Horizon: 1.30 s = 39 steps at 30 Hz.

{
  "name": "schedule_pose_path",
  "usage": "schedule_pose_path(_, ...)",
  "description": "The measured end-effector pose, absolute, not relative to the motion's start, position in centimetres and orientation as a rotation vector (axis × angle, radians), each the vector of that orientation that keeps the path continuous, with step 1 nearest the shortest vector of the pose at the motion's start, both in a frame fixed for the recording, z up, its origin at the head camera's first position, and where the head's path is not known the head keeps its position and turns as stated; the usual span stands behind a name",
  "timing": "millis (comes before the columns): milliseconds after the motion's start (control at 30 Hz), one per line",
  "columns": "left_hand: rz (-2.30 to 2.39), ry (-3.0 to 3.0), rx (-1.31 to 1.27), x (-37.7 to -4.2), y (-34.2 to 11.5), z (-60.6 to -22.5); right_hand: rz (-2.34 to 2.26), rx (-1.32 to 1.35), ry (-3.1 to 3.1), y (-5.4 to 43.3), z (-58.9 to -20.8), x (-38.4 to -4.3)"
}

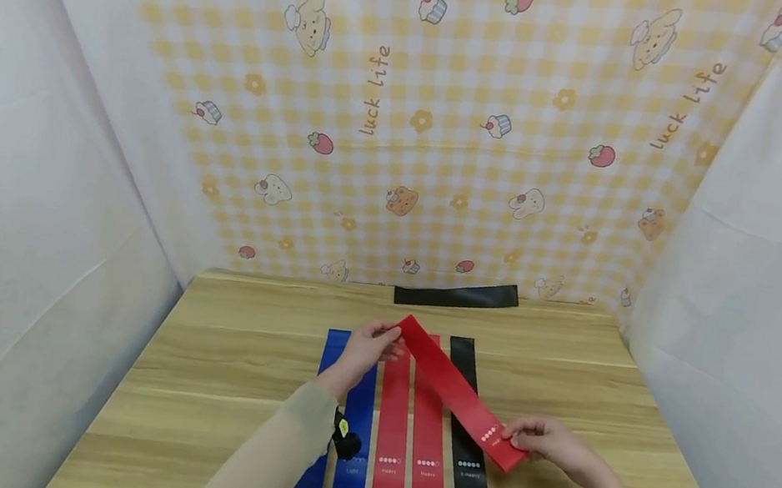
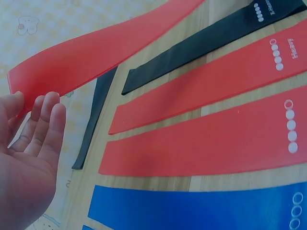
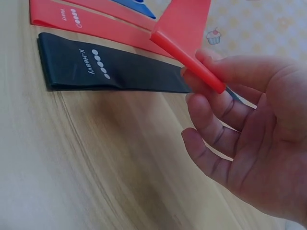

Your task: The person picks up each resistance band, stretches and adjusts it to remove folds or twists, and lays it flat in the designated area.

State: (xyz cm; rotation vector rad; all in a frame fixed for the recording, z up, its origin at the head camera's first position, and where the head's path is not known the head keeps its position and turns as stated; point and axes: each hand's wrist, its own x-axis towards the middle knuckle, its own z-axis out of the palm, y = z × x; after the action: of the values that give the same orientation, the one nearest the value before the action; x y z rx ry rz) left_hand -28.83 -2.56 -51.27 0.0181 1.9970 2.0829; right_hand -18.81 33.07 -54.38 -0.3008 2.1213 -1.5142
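A red resistance band is stretched out flat between both hands, slanting down to the right above the other bands. My left hand pinches its upper far end between thumb and fingers. At the lower near end, by the printed dots, my right hand pinches the edge; the folded end shows in the right wrist view. Beneath it two more red bands lie side by side on the table. Right of them lies a black band marked X-Heavy, partly covered by the held band.
Two blue bands lie left of the red ones, partly behind the left arm. Another black band lies crosswise at the back edge of the wooden table. A yellow checked cloth hangs behind, with white sheets at both sides.
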Motion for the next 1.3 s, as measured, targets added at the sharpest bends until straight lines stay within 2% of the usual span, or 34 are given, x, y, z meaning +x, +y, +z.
schedule_pose_path(667, 2.111, 1.980, -0.001, -29.1, 0.9, -50.5, -1.514, -0.205, 2.112, 33.6, -55.4, -17.3)
schedule_pose_path(1300, 2.107, 2.002, 0.028, -28.6, 3.6, -49.8, -1.496, -0.232, 2.095, 33.8, -56.0, -16.5)
